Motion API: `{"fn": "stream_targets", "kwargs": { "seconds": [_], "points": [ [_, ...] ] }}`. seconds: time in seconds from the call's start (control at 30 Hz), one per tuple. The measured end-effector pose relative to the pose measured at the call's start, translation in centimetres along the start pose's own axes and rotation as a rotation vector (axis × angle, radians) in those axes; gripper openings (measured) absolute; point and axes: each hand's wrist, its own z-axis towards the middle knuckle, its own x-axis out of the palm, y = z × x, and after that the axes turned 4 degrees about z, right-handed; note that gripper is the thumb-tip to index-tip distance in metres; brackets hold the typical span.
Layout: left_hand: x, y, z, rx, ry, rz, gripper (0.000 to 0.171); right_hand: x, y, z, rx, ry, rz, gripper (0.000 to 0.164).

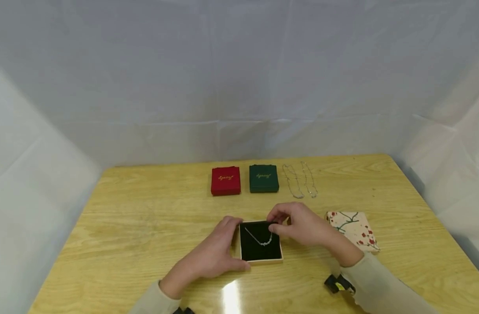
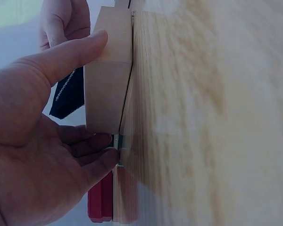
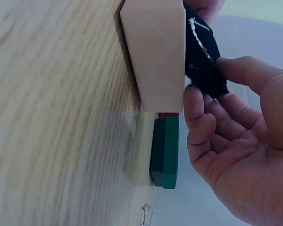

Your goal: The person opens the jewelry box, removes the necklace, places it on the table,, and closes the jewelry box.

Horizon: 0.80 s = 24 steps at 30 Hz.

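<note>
A shallow cream jewelry box base sits on the table in front of me. My left hand holds its left side, the thumb on the near wall and the fingers towards the far wall. A black insert pad, with a silver necklace lying across it, tilts up out of the box in both wrist views. My right hand pinches the pad at its far right corner between thumb and fingers. To the right, partly behind my right forearm, lies a cream lid with red blossoms and green branches.
On the wooden table, a red box and a green box stand towards the back. Two silver necklaces lie stretched out right of the green box. White sheeting hangs behind and at the sides.
</note>
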Motion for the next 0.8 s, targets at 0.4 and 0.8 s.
{"fn": "stream_targets", "kwargs": {
  "seconds": [0.4, 0.8],
  "points": [
    [0.18, -0.06, -0.04, 0.016, -0.024, 0.005, 0.105, 0.00, -0.05, 0.04, 0.015, -0.030, 0.112, 0.006],
    [0.22, -0.08, 0.06, 0.029, -0.027, -0.029, 0.099, -0.31, 0.06, 0.29, 0.025, -0.079, 0.117, 0.008]
  ]
}}
